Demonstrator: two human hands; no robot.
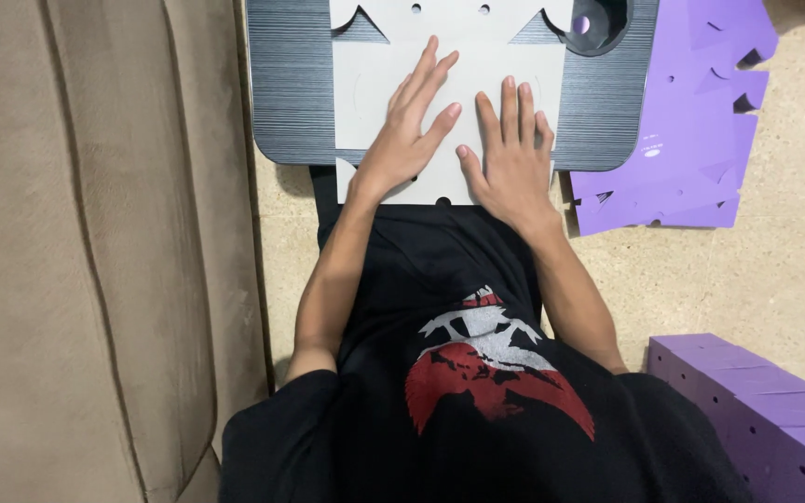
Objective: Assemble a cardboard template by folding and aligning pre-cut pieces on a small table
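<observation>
Viewed from above, a person in a black printed shirt (477, 391) sits with both bare hands laid flat on a white cardboard sheet (375, 102). That sheet lies on a dark grey lap table (291, 93), covering the middle of the tabletop and hanging slightly past its near edge. It has triangular notches cut near its far corners and small round holes along its far and near edges.

The left hand (407, 126) rests palm down on the sheet's near left part, fingers spread wide and pointing toward the far edge of the table; it grips nothing. The right hand (514, 154) lies just beside it, also palm down, fingers open and closer together, its wrist at the near edge of the table; it too grips nothing. The thumbs of the two hands are near each other but apart.

A round cup recess (598, 23) sits in the far right corner of the table, and the sheet's corner just reaches it. Beyond the table's right edge, a stack of flat purple cardboard cutouts (691, 121) lies on the tiled floor (775, 261). Nearer the person on the right, a folded purple box (757, 419) with small holes stands on the floor. A beige sofa (95, 251) runs along the left edge of the table.
</observation>
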